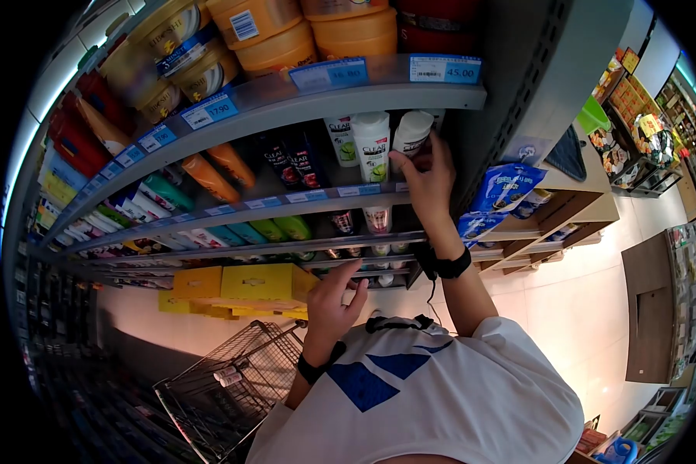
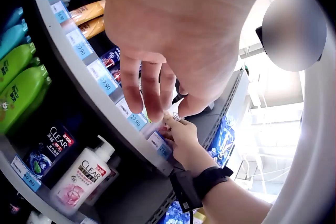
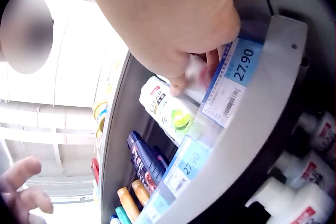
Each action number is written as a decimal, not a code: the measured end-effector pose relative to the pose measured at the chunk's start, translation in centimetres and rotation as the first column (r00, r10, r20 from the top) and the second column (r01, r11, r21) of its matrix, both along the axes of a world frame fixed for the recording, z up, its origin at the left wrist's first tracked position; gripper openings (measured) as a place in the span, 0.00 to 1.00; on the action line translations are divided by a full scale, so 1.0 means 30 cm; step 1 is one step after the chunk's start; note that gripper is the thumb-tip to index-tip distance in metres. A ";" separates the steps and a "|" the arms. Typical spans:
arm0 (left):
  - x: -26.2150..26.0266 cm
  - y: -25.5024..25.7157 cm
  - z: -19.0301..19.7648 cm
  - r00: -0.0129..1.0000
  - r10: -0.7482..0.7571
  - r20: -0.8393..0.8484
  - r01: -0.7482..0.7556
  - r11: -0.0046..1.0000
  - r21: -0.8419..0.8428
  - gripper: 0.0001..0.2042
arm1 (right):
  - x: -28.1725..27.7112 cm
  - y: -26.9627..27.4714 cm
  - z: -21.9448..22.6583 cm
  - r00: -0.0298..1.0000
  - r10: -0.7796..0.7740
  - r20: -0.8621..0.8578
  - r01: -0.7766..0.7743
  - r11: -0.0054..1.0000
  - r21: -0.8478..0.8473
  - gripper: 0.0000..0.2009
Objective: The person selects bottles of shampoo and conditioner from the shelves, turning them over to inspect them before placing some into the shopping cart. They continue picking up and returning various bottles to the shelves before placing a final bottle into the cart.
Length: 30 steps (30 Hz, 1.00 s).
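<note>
My right hand (image 1: 431,185) grips a white shampoo bottle (image 1: 411,133) at the right end of the shelf, thumb on one side and fingers on the other. In the right wrist view, that bottle (image 3: 196,77) shows pink print behind the price rail. Just left of it stands a white CLEAR shampoo bottle (image 1: 374,147) with a green fruit picture. My left hand (image 1: 332,305) hangs in front of the lower shelves with its fingers loosely extended, holding nothing. In the left wrist view the left hand (image 2: 173,40) overlaps the rail.
Price tags (image 1: 359,189) run along the shelf rail. Dark CLEAR bottles (image 1: 294,161) and orange bottles (image 1: 209,178) stand farther left. A grey shelf post (image 1: 518,100) is to the right. Below are yellow boxes (image 1: 263,284) and a shopping cart (image 1: 240,363) with small items inside.
</note>
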State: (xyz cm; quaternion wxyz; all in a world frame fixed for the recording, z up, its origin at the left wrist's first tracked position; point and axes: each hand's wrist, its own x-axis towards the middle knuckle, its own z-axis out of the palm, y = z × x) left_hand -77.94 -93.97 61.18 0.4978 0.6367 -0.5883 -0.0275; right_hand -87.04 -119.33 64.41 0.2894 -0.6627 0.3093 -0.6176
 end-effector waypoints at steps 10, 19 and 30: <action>-0.048 0.018 -0.021 1.000 0.008 0.013 -0.008 1.000 0.014 0.17 | 0.001 -0.013 0.004 1.000 0.001 0.029 -0.002 1.000 0.019 0.32; -0.101 0.035 -0.038 0.999 -0.023 0.032 0.022 0.999 0.047 0.17 | -0.006 0.006 -0.016 0.998 -0.030 0.063 0.035 0.995 -0.089 0.17; -0.183 0.116 -0.063 0.994 0.033 0.105 -0.066 0.940 0.336 0.18 | -0.105 0.348 -0.302 0.915 0.402 -0.044 -0.404 0.906 -0.123 0.11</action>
